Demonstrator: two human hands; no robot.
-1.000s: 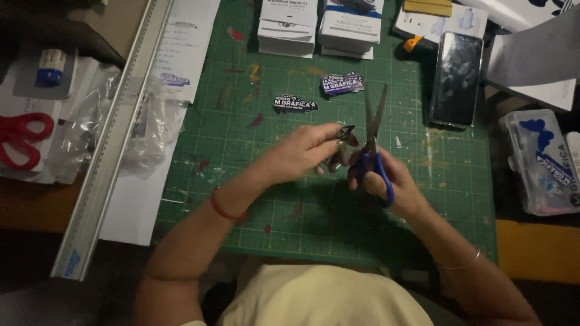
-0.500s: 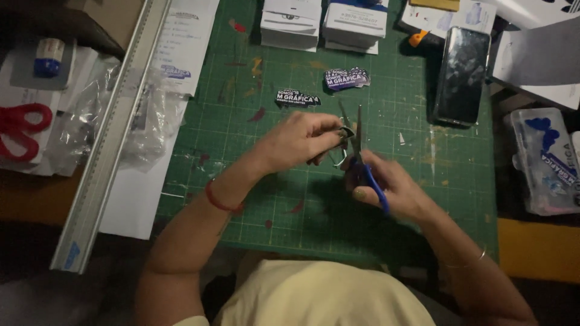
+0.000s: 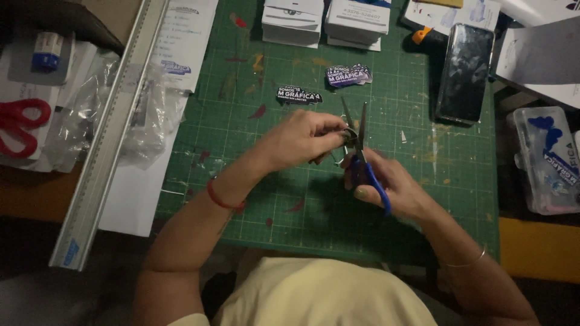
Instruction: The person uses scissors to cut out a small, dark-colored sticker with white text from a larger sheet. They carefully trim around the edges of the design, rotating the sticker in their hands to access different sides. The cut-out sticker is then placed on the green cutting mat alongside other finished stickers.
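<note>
Over a green cutting mat (image 3: 254,181), my right hand (image 3: 393,184) grips blue-handled scissors (image 3: 360,151) with the blades pointing away from me and slightly apart. My left hand (image 3: 302,139) pinches a small dark cut-out piece (image 3: 349,134) right at the blades. Two finished dark stickers, one black (image 3: 299,95) and one purple (image 3: 348,75), lie on the mat just beyond my hands.
A long metal ruler (image 3: 112,130) runs along the mat's left edge over papers and a clear plastic bag (image 3: 151,115). Red scissors (image 3: 18,124) lie far left. White boxes (image 3: 326,21), a dark phone (image 3: 466,72) and a clear plastic case (image 3: 547,160) sit at the back and right.
The scissors' blades have swung from wide apart to nearly together while my left hand kept the small piece at them. Both hands stayed over the middle of the mat.
</note>
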